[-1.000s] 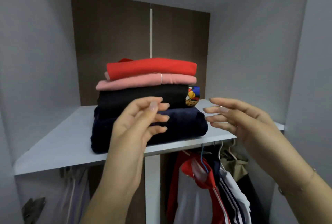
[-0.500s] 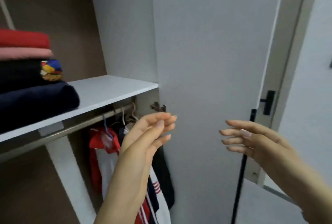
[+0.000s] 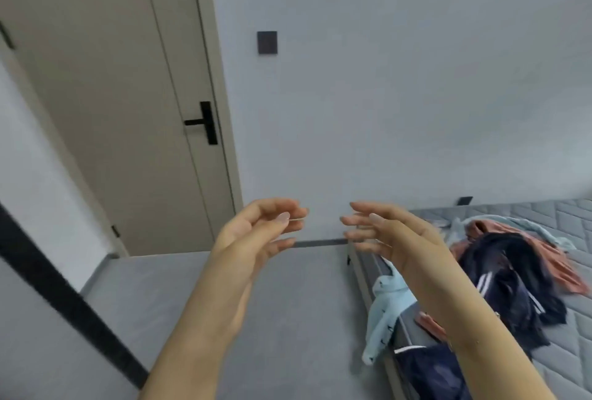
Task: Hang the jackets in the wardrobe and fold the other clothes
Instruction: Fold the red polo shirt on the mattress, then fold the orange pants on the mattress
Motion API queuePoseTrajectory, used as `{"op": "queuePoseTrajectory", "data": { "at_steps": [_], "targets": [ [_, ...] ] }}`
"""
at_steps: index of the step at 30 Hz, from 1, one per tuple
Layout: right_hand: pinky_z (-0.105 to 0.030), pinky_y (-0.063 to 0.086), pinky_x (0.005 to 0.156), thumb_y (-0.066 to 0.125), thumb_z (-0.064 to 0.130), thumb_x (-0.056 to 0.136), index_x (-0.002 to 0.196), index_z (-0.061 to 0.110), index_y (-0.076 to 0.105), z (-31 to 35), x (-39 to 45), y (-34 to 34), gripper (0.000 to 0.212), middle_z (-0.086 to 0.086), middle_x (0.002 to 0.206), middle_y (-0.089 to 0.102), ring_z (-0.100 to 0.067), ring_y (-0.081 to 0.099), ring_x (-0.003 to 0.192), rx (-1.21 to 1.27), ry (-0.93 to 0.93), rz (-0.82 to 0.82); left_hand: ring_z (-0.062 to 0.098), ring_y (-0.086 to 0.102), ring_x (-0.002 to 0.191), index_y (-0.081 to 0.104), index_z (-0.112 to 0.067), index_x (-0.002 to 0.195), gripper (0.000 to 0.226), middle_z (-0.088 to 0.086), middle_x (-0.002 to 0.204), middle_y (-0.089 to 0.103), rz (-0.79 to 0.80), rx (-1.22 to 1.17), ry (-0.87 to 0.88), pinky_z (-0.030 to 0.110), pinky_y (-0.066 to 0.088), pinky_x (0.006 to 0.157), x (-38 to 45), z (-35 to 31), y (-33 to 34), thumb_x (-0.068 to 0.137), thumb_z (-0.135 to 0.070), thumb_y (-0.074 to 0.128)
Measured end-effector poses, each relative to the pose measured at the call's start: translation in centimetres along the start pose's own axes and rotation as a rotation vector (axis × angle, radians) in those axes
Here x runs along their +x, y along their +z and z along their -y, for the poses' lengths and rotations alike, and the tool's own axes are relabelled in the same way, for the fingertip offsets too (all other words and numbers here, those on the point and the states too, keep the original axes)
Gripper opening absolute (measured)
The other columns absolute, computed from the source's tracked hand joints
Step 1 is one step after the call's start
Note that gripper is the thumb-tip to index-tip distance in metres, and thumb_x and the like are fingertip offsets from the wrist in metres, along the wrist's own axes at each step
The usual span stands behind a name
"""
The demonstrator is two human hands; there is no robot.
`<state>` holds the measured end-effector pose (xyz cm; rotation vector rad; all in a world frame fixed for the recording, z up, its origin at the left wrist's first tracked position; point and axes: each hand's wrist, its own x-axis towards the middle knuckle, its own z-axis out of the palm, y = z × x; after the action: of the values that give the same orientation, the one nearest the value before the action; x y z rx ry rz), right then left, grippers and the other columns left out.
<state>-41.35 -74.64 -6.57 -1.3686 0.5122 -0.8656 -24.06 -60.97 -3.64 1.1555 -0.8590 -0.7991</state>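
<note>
View now off wardrobe, onto bed (image 3: pixel 544 351)

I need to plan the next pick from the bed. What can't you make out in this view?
- Clothes pile, head view: motion blur, so garment types and count are unclear.
- Dark garment at the bottom edge: cut off by the frame and the right hand's forearm.
- Pink item: partly behind that forearm.
- Wardrobe: out of frame.
- Left hand: holds nothing.

**Room layout**

Beige door (image 3: pixel 105 104) with black lever handle (image 3: pixel 205 122) stood shut at left. Plain grey wall (image 3: pixel 400 95) carried a dark switch plate (image 3: pixel 267 42). Grey floor (image 3: pixel 288 303) below; quilted grey mattress (image 3: pixel 563 351) at right edge. Even, flat light.
</note>
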Motion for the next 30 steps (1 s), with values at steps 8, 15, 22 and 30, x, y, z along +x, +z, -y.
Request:
{"op": "queuePoseTrajectory", "data": {
  "at_steps": [8, 15, 22, 30],
  "targets": [
    [-0.029, 0.058, 0.083, 0.051, 0.014, 0.099, 0.106, 0.02, 0.075, -4.7, -1.6, -17.9, 0.025, -0.01, 0.108, 0.074, -0.024, 0.071, 0.097, -0.05, 0.09, -0.443, 0.012, 0.07, 0.091, 0.071, -0.015, 0.096, 0.016, 0.003, 0.1, 0.076, 0.302, -0.004, -0.277, 0.026, 0.055, 0.081, 10.6, 12.1, 15.1, 0.092, -0.008, 0.056],
    [-0.024, 0.056, 0.076, 0.054, 0.016, 0.097, 0.102, 0.024, 0.076, -11.3, 1.7, -32.3, 0.024, -0.009, 0.107, 0.074, -0.02, 0.071, 0.094, -0.06, 0.202, -0.786, 0.011, 0.07, 0.097, 0.071, -0.016, 0.102, 0.016, 0.0, 0.103, 0.076, 0.536, 0.051, -0.509, 0.025, 0.05, 0.082, 21.6, 25.4, 27.0, 0.093, -0.011, 0.059],
    [-0.024, 0.055, 0.075, 0.056, 0.018, 0.098, 0.108, 0.019, 0.073, -20.6, 7.0, -44.6, 0.021, -0.003, 0.108, 0.074, -0.019, 0.07, 0.1, 0.043, 0.371, -1.13, 0.01, 0.069, 0.097, 0.068, -0.015, 0.105, 0.014, -0.004, 0.101, 0.076, 0.717, 0.241, -0.808, 0.022, 0.052, 0.082, 32.4, 41.3, 37.5, 0.094, -0.011, 0.061],
    [-0.032, 0.05, 0.097, 0.06, 0.015, 0.096, 0.109, 0.035, 0.069, -34.9, 9.3, -54.2, 0.025, 0.011, 0.11, 0.07, -0.004, 0.063, 0.105, -0.099, 0.646, -1.206, 0.012, 0.059, 0.105, 0.06, -0.01, 0.118, 0.021, 0.003, 0.121, 0.063, 0.645, 0.491, -0.899, 0.027, 0.047, 0.093, 38.0, 62.7, 45.5, 0.097, -0.012, 0.057]
  ]
}}
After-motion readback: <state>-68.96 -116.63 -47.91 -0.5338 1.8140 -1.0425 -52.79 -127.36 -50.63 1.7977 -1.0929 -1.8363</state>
